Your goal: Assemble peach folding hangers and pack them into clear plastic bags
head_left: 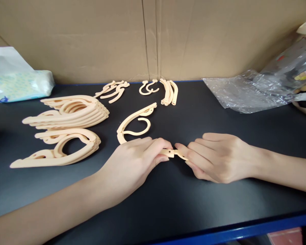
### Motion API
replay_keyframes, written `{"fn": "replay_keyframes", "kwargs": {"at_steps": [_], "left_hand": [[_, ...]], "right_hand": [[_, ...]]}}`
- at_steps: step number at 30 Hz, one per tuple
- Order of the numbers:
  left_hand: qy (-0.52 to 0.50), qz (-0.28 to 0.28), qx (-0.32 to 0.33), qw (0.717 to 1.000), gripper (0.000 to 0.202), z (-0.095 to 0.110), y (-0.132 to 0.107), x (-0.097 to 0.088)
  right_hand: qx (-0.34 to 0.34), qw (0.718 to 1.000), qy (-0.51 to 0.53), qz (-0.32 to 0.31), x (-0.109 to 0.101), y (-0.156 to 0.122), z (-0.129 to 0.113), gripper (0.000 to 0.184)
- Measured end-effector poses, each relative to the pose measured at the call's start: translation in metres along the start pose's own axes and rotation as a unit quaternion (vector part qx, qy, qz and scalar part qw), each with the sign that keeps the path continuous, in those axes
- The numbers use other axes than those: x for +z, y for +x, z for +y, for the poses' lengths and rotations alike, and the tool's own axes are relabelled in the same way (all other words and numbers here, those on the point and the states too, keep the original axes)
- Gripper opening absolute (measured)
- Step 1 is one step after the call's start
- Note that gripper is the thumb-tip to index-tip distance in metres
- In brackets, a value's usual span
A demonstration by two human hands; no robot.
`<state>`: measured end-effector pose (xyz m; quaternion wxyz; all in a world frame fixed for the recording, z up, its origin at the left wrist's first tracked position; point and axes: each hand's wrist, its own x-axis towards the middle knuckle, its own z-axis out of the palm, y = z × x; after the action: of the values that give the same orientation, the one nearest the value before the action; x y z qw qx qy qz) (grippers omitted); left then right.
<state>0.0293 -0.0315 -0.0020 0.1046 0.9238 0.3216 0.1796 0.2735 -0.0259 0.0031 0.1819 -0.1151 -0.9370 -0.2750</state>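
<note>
Mid-counter [168, 204], the left hand [140, 160] grips a cream hanger [129, 120], the right hand [211, 158] pinching a curved piece [181, 155] at its end! Stacked hangers [91, 110] crowd leftward, loose hooks [140, 89] sit by the back edge, clear plastic [247, 92] near the back-right corner.

A cream plastic bar [167, 153], pierced by a hole, is held; against the bar's tip, a slim, curved cream plastic piece [180, 154] is gripped.
</note>
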Motion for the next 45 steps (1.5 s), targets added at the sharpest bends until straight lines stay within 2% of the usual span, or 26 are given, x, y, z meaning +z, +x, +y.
{"fn": "replay_keyframes", "kwargs": {"at_steps": [12, 18, 21, 29, 38, 42, 45], "left_hand": [[-0.036, -0.013, -0.003, 0.999, 0.013, -0.0009, 0.0006, -0.0034], [-0.033, -0.007, -0.001, 0.999, 0.012, -0.0008, 0.0013, -0.0017], [-0.033, -0.004, -0.001, 0.999, 0.012, 0.0000, 0.0010, -0.0022], [-0.056, -0.019, -0.010, 0.998, 0.013, 0.0008, 0.0024, -0.0034], [-0.076, -0.025, -0.019, 0.997, 0.011, -0.0009, 0.0002, -0.0040], [-0.073, -0.008, -0.003, 0.997, 0.009, 0.0002, -0.0015, -0.0041], [-0.011, 0.024, 0.025, 0.999, 0.010, 0.0019, -0.0027, -0.0054]], "right_hand": [[-0.024, 0.999, -0.028, -0.013, -0.0026, 0.0010, -0.0007, 0.023], [0.051, 0.996, 0.064, -0.030, 0.0010, 0.0030, -0.0027, 0.023], [0.064, 0.994, 0.086, -0.032, 0.0019, 0.0034, -0.0033, 0.025], [-0.008, 1.000, 0.000, -0.017, -0.0053, 0.0054, -0.0016, 0.018], [0.026, 1.000, 0.005, 0.005, -0.0015, 0.0029, -0.0024, 0.026], [0.040, 0.999, 0.019, 0.000, 0.0008, 0.0016, -0.0006, 0.022], [0.062, 0.996, 0.061, -0.014, 0.0016, 0.0026, 0.0014, 0.022]]}}
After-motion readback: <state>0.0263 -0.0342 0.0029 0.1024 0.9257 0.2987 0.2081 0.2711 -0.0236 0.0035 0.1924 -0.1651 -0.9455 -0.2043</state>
